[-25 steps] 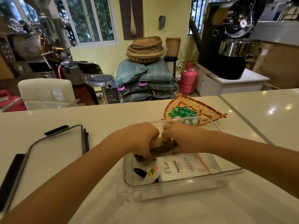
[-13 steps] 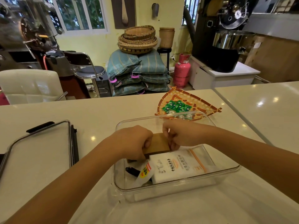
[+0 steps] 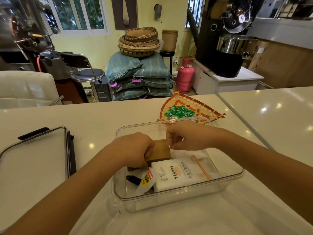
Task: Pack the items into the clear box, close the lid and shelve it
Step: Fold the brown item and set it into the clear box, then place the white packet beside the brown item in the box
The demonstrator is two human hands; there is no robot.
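Note:
The clear box (image 3: 225, 177) stands on the white counter in front of me. Inside lie a white tissue pack (image 3: 179, 173), a white packet with a yellow and red sticker (image 3: 147, 181) and a small black item (image 3: 133, 178). My left hand (image 3: 133, 150) grips the left end of a brown wooden block (image 3: 160, 150) inside the box. My right hand (image 3: 188, 135) hovers at the block's far right corner, fingers pinched; whether it touches the block I cannot tell. The box's lid (image 3: 33, 160), clear with black clasps, lies flat on the counter to the left.
A woven fan-shaped tray (image 3: 201, 106) holding several green wrapped sweets (image 3: 180, 112) sits just behind the box. A counter seam runs at right. Beyond the counter are a white chair, a stool, stacked sacks, a pink gas cylinder and a roasting machine.
The brown block has tipped from on edge to lying flatter inside the box. My right hand has lifted slightly off it. The view has shifted a little.

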